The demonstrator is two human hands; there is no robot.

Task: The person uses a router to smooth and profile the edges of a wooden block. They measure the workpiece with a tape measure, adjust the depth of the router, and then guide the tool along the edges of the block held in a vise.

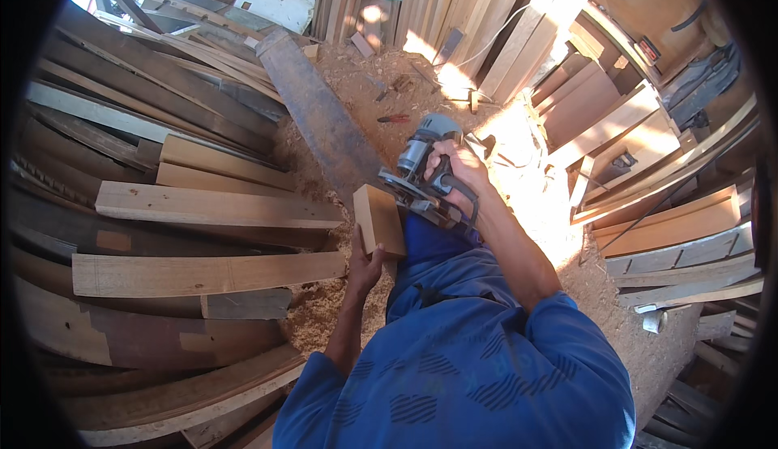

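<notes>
My right hand (458,169) is wrapped round the rear handle of a silver-grey circular saw (417,153), its fingers closed. The saw sits just in front of my lap, with its base and guard side facing a short block of pale wood (379,220). Low on that block, my left hand (365,264) grips it, with the thumb on the near face and the fingers along its left side. The block stands tilted beside my leg. Whether the blade touches the wood I cannot tell.
A worn dark plank (316,104) slants away across the sawdust floor (344,68). Pale beams (211,275) lie stacked on the left. Red-handled pliers (395,118) lie beyond the saw. Boards (462,3) lean at the back, with more wood (673,222) on the right.
</notes>
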